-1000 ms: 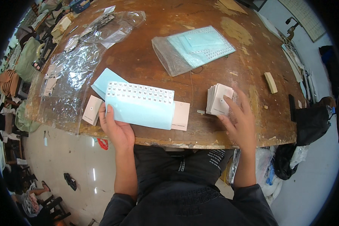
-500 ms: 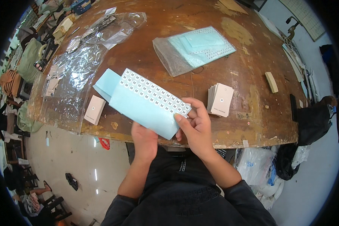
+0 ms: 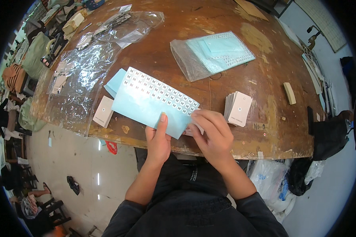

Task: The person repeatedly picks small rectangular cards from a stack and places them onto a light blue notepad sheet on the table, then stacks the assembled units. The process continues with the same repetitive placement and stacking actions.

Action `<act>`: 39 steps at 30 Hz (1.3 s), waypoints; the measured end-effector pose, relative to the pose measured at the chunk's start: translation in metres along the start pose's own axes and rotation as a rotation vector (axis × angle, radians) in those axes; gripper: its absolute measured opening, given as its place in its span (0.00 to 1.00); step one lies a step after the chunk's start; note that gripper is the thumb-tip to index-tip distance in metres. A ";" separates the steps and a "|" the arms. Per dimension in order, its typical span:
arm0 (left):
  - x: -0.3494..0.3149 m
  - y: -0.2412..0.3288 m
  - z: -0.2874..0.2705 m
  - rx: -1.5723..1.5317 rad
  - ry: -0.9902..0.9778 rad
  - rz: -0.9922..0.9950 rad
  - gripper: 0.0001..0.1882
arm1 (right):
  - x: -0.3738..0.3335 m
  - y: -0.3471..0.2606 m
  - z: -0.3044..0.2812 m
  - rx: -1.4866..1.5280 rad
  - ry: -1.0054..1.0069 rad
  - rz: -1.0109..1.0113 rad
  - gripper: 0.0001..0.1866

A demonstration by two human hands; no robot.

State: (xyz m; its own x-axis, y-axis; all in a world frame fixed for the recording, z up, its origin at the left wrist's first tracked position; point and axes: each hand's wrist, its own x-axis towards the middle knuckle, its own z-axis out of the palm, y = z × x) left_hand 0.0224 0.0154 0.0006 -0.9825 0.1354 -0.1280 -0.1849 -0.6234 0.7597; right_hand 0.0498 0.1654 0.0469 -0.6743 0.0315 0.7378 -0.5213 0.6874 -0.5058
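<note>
Left hand (image 3: 159, 141) grips a sticker sheet (image 3: 144, 106). Right hand (image 3: 216, 135), fingers narrowed, is at its right corner, grip unclear.

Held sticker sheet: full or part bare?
Part bare: white stickers line only the upper part; below, the visible blue sheet is plain.

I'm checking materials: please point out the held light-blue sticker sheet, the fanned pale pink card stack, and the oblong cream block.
Held light-blue sticker sheet (image 3: 149, 104), head view: bare blue area.
Fanned pale pink card stack (image 3: 239, 112), head view: front card's face.
Oblong cream block (image 3: 289, 93), head view: its long face.
</note>
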 end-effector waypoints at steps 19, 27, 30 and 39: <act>-0.003 -0.002 -0.001 0.106 -0.163 0.019 0.20 | 0.005 0.004 -0.002 0.099 -0.129 0.214 0.10; -0.005 -0.004 0.001 0.144 -0.150 0.061 0.20 | 0.004 0.006 0.005 0.099 -0.054 0.201 0.09; -0.004 -0.004 0.002 0.167 -0.143 0.060 0.21 | 0.005 0.008 0.004 0.102 -0.043 0.181 0.10; 0.005 0.015 0.010 0.080 -0.040 0.075 0.23 | -0.003 0.030 -0.025 -0.116 -0.306 -0.047 0.12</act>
State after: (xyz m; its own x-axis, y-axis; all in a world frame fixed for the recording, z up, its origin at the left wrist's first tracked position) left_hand 0.0154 0.0141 0.0177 -0.9915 0.1227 -0.0443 -0.1069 -0.5697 0.8149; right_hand 0.0492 0.2044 0.0407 -0.7858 -0.2093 0.5820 -0.5043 0.7615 -0.4071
